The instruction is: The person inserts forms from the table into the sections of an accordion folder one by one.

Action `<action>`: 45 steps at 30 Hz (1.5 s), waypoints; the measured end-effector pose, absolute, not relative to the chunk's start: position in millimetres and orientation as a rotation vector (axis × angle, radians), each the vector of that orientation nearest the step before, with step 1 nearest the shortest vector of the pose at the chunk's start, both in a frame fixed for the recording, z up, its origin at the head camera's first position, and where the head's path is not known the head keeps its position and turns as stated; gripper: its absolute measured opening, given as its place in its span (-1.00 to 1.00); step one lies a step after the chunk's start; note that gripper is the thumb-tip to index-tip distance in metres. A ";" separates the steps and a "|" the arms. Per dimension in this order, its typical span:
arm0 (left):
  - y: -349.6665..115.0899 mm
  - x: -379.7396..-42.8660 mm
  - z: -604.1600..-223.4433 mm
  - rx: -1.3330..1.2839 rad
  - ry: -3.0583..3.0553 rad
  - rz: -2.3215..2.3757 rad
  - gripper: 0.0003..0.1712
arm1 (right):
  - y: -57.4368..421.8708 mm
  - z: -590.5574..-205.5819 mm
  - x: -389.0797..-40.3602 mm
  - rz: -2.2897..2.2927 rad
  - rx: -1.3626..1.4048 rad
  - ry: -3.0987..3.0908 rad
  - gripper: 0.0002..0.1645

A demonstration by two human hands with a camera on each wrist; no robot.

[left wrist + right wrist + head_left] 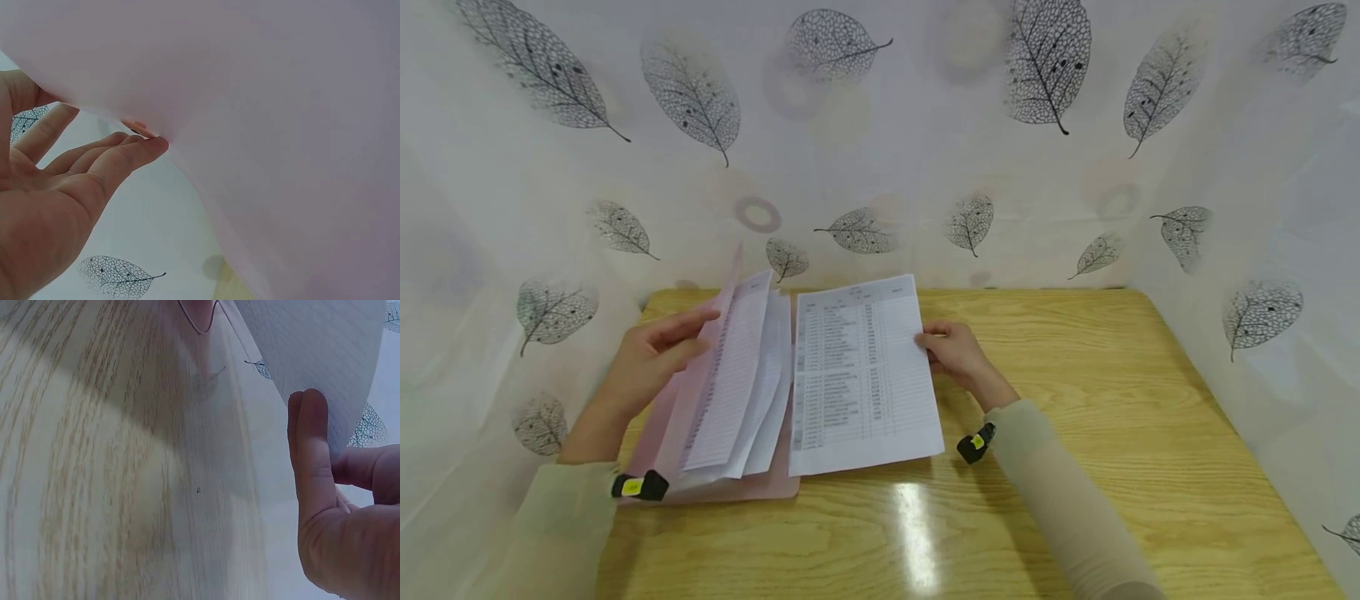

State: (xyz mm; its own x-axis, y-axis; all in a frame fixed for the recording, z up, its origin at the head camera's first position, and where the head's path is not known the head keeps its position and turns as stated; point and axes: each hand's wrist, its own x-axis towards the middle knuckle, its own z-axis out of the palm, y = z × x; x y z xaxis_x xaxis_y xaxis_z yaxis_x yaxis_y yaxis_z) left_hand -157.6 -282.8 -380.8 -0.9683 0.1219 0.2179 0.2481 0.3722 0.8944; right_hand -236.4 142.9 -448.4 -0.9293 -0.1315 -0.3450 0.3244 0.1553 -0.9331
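Note:
A pink folder (778, 487) lies open on the left part of the table, with several white printed pages (741, 375) fanned upright inside it. My left hand (651, 358) pinches the raised pink cover (269, 125) at its edge, thumb on one side and fingers on the other. To the right, a white sheet printed with a table of rows (887, 392) faces up, its left edge beside the folder's pages. My right hand (962, 354) pinches that sheet's right edge; in the right wrist view the sheet's underside (319, 350) curves up from the fingertips.
The wooden table (1075, 400) extends to the right and toward the front, with a bright reflection near its front middle. A pale curtain with leaf prints (880, 167) surrounds its back and sides. Black wrist cameras (640, 485) sit at both cuffs.

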 end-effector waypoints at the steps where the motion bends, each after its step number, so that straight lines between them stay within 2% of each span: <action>1: -282.8 -157.7 -380.9 -0.340 -2.504 -1.663 -0.55 | 142.6 -448.5 -236.4 -1.829 0.189 2.098 -0.60; 22: -283.2 -157.9 -382.5 -0.358 -2.518 -1.651 -0.53 | 142.7 -445.7 -232.3 -1.808 0.260 2.110 -0.55; 29: -281.6 -157.7 -380.2 -0.352 -2.494 -1.664 -0.53 | 145.9 -442.7 -234.4 -1.760 0.177 2.158 -0.50; 45: -278.9 -157.4 -377.6 -0.358 -2.485 -1.680 -0.54 | 144.4 -439.3 -234.6 -1.782 0.044 2.241 -0.55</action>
State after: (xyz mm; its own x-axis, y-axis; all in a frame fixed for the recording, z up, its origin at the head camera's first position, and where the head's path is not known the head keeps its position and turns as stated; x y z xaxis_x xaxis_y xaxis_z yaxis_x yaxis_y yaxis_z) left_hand -157.4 -278.9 -377.6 -0.9647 0.1273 0.2306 0.2614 0.3553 0.8975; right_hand -234.6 144.4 -439.3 -0.9610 -0.1475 -0.2338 0.1945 0.2399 -0.9511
